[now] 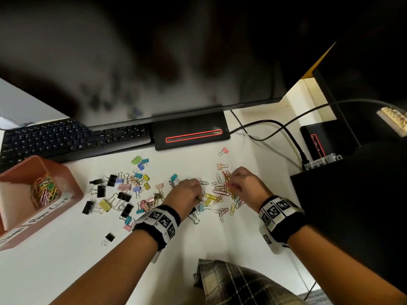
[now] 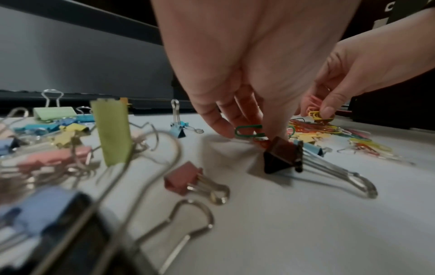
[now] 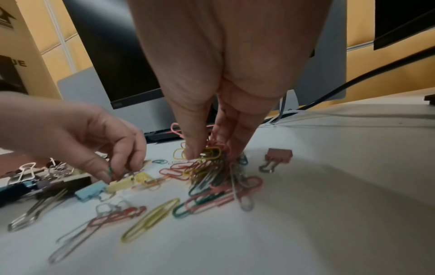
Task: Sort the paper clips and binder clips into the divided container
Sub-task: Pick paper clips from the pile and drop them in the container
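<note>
Our right hand (image 3: 207,141) pinches a bunch of coloured wire paper clips (image 3: 212,167) to gather them, while beside it our left hand (image 2: 237,119) nips a green paper clip (image 2: 248,129).

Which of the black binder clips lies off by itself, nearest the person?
The small black binder clip alone on the white desk, near the left forearm. The other black ones sit together farther up, between the pink container and the coloured clips.

Soft overhead light on your white desk (image 1: 66,271), dark and smeared at the top.

You see the monitor (image 1: 154,73) as a murky blur; both hands cast soft shadows. In your left wrist view the nearest binder clips (image 2: 58,214) are out of focus, and straight edges bow.
</note>
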Tool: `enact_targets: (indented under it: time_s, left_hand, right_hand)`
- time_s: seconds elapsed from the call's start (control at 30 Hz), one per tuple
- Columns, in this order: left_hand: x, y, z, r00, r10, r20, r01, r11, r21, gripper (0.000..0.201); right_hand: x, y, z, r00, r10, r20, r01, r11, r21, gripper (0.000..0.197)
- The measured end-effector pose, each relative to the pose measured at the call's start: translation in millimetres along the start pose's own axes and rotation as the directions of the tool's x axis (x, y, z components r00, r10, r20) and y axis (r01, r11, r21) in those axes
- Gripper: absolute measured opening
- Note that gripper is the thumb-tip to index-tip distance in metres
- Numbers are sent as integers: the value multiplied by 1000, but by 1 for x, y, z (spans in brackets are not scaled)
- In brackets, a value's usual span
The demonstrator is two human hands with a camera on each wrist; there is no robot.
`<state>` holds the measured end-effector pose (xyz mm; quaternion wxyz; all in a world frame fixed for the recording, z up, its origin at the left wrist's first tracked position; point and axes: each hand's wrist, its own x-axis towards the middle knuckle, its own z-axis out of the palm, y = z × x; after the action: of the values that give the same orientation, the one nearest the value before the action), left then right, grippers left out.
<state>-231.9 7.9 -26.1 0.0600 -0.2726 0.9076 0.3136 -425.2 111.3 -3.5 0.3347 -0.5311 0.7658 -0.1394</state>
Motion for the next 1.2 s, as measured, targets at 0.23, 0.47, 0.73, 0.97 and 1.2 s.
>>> enact_targets:
  time_s: [0.23,0.47,0.73,0.97,1.2]
  left_hand:
    - [2,-1,2,995,-94,35,92,995,43,15]
    - [-3,-5,0,986,-158,60,149,980,130,25]
    - [-10,5,-9,978,-181,102,144,944,296,39]
    - [-18,-5,-10,980,-188,-62,193,977,88,27]
    - [-89,-33,-95,776,-418,-473,281,899,-335,8]
  right_hand:
    - [7,-14,13,995,52,85,-50,998,-29,19]
    - [21,-29,20,996,32,78,-23,993,-116,18]
    - [25,-30,20,994,45,101,-26,983,-179,24]
    - [24,-37,10,995,43,95,-24,981,-191,17]
    - [32,-116,-7,984,-169,-50,164,983,-85,15]
